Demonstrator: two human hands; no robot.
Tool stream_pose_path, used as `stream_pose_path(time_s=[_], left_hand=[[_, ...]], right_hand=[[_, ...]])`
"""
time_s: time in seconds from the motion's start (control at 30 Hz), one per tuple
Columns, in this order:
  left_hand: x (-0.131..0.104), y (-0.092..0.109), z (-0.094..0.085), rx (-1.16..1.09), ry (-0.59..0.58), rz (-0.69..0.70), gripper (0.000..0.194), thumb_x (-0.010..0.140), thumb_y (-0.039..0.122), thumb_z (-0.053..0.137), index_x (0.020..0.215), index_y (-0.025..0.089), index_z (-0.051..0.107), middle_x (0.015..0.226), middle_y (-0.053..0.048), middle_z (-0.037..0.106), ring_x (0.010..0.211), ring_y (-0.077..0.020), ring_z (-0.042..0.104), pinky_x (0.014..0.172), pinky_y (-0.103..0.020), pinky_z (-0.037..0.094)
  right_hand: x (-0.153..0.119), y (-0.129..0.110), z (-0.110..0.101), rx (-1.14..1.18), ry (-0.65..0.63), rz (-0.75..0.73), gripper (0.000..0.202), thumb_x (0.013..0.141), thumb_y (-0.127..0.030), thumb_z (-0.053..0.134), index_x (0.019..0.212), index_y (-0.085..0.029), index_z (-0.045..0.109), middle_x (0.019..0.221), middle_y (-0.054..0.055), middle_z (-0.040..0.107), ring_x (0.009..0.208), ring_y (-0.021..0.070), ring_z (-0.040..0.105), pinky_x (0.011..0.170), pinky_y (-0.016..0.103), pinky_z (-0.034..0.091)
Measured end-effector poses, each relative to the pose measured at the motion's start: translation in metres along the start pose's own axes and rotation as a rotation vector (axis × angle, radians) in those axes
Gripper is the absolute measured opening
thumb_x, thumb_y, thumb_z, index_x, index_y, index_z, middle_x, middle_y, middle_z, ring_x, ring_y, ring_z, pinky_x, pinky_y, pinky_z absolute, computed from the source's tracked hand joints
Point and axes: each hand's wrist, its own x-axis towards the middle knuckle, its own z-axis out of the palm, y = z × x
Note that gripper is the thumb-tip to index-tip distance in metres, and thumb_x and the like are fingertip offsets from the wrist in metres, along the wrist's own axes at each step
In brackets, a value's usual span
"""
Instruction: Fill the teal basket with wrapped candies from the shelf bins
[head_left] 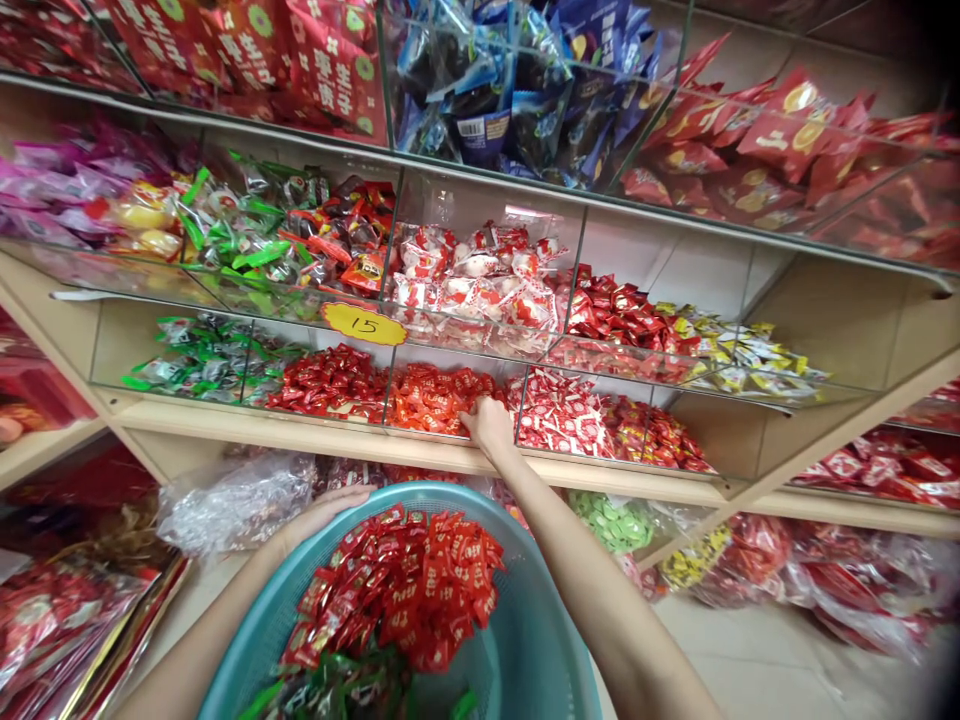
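Observation:
A teal basket [536, 600] holds red-wrapped candies [442, 590] and some green-wrapped ones [352, 685]. My left hand [322, 512] lies over the basket's far left rim, its fingers wrapped round the edge. Higher up, my right hand [491, 428] reaches to the front edge of a bottom-row compartment of orange-red candies [431, 395]. Its fingers are curled inward at the candies, and whatever is between them is hidden.
Clear dividers split the shelf rows of wrapped candies. A yellow price tag [364, 324] reads 15. Below the wooden shelf edge [615, 478] lie bagged candies [757, 545] and a clear plastic bag [236, 500]. Red packages [60, 620] lie at the lower left.

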Motion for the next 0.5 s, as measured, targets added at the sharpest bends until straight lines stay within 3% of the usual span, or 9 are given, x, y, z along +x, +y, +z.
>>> stream_pose_path(time_s=[0.3, 0.5], left_hand=[[-0.0037, 0.0036, 0.0025, 0.016, 0.033, 0.007, 0.049, 0.065, 0.046, 0.066, 0.107, 0.019, 0.067, 0.120, -0.007, 0.064, 0.124, -0.0279, 0.047, 0.109, -0.036, 0.031], [-0.0009, 0.0007, 0.0016, 0.037, 0.035, 0.012, 0.055, 0.064, 0.047, 0.066, 0.110, 0.016, 0.065, 0.127, -0.007, 0.058, 0.125, -0.0269, 0.046, 0.109, -0.035, 0.031]], right_hand=[[-0.0014, 0.0030, 0.0037, 0.111, 0.018, 0.062, 0.018, 0.078, -0.029, 0.053, 0.084, -0.019, 0.066, 0.090, 0.010, 0.067, 0.081, 0.0204, 0.063, 0.064, 0.026, 0.041], [-0.0043, 0.0064, 0.0045, 0.164, 0.093, 0.006, 0.016, 0.078, -0.028, 0.050, 0.079, -0.019, 0.063, 0.078, 0.007, 0.066, 0.073, 0.0169, 0.060, 0.062, 0.023, 0.037]])
